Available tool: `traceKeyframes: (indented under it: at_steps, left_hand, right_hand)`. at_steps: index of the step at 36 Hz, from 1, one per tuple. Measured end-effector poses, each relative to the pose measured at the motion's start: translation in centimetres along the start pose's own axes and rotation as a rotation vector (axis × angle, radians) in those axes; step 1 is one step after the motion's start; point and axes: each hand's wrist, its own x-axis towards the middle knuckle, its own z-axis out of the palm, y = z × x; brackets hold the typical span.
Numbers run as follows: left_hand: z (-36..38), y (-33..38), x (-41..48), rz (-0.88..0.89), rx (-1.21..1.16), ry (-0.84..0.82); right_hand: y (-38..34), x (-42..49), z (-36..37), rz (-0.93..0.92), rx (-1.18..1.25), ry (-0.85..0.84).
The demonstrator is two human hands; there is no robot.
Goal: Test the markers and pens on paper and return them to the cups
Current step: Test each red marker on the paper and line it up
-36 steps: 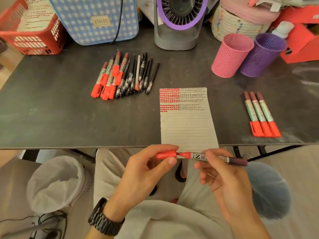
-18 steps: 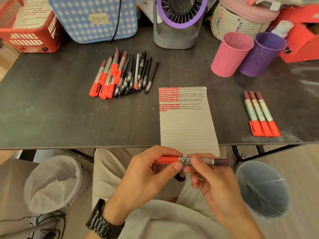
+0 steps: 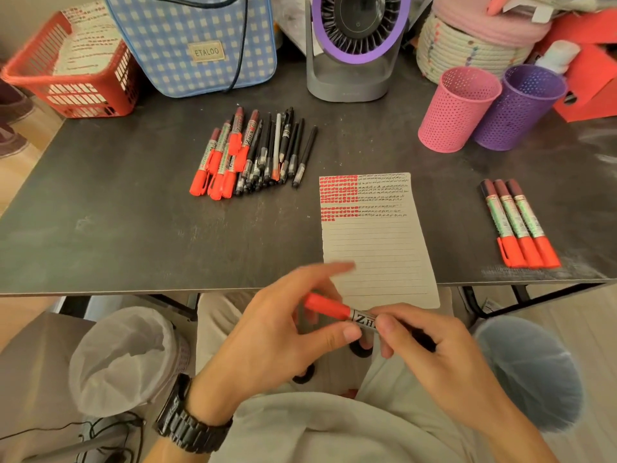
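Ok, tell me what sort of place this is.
Probably a home desk or hobby corner: a dark table crowded at the back with a desk fan, a gingham bag and a rope basket.

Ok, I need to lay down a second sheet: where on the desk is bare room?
Widest bare desk: left of the paper, in front of the pen pile. Narrower strip between paper and three markers. Crowded along the back: bag, fan, pink cup, purple cup.

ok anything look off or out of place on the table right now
The lined paper overhangs the table's near edge, so its lowest lines have no backing for writing. Nothing else stands out: no spills or damage, and the right hand holds a capped marker just past that edge.
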Motion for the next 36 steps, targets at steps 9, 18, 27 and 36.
traceKeyframes:
  at_steps: [9,18,27,36]
  left_hand:
    - [0.2,2.8,2.8,-0.221,-1.235,0.371]
    - [2.3,4.1,4.2,-0.215,-1.341,0.393]
    - [2.8,5.0,4.4,-0.220,-1.320,0.334]
    - [2.8,3.2,5.0,-0.127,-0.667,0.239]
  right_hand:
    - [0.1,0.2,3.6,0.063,0.267,0.067]
    - [-1.5,-0.9,5.3,0.077,0.240,0.255]
    - [-2.8,-1.5,4.7,0.059,0.296,0.323]
    - [-2.3,-0.2,1.3,0.091,0.205,0.262]
